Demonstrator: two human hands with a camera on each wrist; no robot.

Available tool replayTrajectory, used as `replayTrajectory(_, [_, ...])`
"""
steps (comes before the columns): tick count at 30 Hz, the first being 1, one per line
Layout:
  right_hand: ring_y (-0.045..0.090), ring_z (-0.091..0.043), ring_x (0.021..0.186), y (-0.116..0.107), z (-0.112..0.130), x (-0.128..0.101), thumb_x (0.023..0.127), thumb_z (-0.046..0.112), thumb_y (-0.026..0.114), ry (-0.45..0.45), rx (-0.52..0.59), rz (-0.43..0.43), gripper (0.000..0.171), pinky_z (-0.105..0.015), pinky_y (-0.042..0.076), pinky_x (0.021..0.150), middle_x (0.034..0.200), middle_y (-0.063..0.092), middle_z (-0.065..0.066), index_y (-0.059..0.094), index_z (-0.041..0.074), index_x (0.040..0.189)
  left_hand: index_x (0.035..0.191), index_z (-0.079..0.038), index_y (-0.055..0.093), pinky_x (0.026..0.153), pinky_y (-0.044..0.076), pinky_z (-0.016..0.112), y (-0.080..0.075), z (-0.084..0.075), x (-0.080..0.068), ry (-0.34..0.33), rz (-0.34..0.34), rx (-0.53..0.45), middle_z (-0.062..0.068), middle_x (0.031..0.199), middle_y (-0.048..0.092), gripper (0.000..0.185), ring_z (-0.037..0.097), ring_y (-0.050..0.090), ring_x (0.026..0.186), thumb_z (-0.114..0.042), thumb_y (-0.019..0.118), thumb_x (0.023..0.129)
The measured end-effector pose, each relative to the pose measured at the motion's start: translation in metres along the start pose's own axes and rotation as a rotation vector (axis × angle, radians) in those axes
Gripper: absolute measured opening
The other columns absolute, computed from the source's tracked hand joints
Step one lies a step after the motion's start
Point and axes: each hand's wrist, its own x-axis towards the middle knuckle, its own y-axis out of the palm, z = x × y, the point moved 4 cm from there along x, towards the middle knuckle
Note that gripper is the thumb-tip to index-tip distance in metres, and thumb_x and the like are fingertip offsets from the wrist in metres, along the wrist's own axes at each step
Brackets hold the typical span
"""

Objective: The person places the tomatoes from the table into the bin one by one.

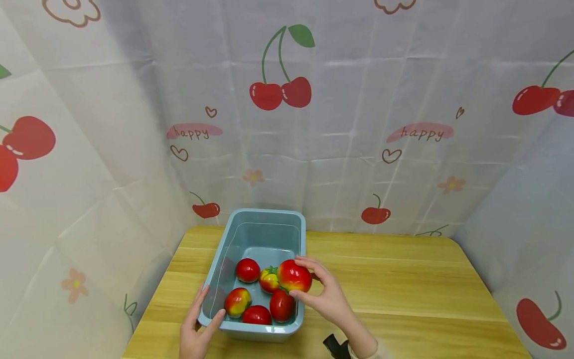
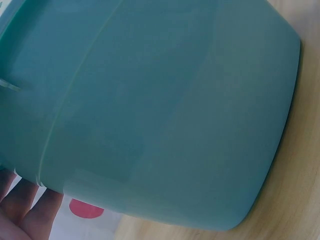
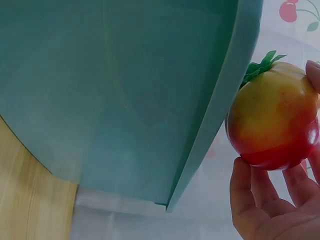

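Note:
A blue-grey plastic bin [image 1: 269, 215] stands on the wooden table, with several glossy red and red-yellow tomatoes [image 1: 248, 270] lying in its near half. My left hand [image 1: 196, 324] holds the bin's near left corner, thumb over the front rim and fingers along the left side. In the left wrist view, fingers [image 2: 42, 210] reach past the bin's wall [image 2: 165, 120]. Between thumb and fingertips, my right hand [image 1: 329, 299] holds a red-yellow tomato [image 1: 294, 275] over the right rim. The right wrist view shows that tomato's [image 3: 275, 117] green leafy top turned toward the bin.
The wooden tabletop [image 1: 403, 279] extends to the right of the bin. Behind it and at both sides hang pale curtains [image 1: 341, 164] printed with cherries. A black strap piece [image 1: 336, 346] shows by the right wrist.

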Motion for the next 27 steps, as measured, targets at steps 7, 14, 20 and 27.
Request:
replayTrajectory(7, [0.049,-0.024,0.119,0.0053,-0.0036,-0.0008,0.077,0.008,0.077,-0.011,0.002,0.031,0.053,-0.035,0.045,0.091,0.135,0.050,-0.006,0.057,0.010,0.127,0.138,-0.023,0.049,0.080,0.036,0.004,0.0003,-0.0006,0.0000,0.007,-0.002,-0.004,0.002,0.148,0.036,0.065,0.025,0.037,0.129,-0.032,0.076,0.080])
replayTrajectory(14, [0.046,-0.026,0.123,0.0054,-0.0023,-0.0018,0.083,0.008,0.071,-0.038,0.010,0.074,0.048,-0.046,0.044,0.092,0.138,0.048,-0.009,0.054,0.008,0.128,0.138,-0.023,0.049,0.081,0.037,0.004,0.0002,-0.0015,-0.0007,0.009,-0.004,-0.017,0.002,0.148,0.036,0.064,0.024,0.037,0.129,-0.030,0.076,0.080])
replayTrajectory(20, [0.046,-0.027,0.122,0.0031,-0.0035,-0.0021,0.087,0.006,0.067,-0.073,0.011,0.088,0.045,-0.043,0.044,0.093,0.137,0.048,-0.010,0.053,0.007,0.129,0.138,-0.023,0.048,0.080,0.036,0.004,0.0003,-0.0021,-0.0008,-0.001,0.004,-0.007,0.002,0.149,0.035,0.065,0.025,0.036,0.130,-0.032,0.075,0.080])
replayTrajectory(27, [0.047,-0.028,0.121,-0.0003,-0.0028,-0.0028,0.089,0.008,0.064,-0.078,-0.013,0.111,0.042,-0.050,0.041,0.094,0.135,0.050,-0.011,0.053,0.006,0.129,0.141,-0.024,0.045,0.081,0.036,0.004,0.0002,-0.0019,-0.0010,-0.001,0.010,0.001,0.000,0.149,0.035,0.069,0.022,0.038,0.128,-0.033,0.076,0.080])
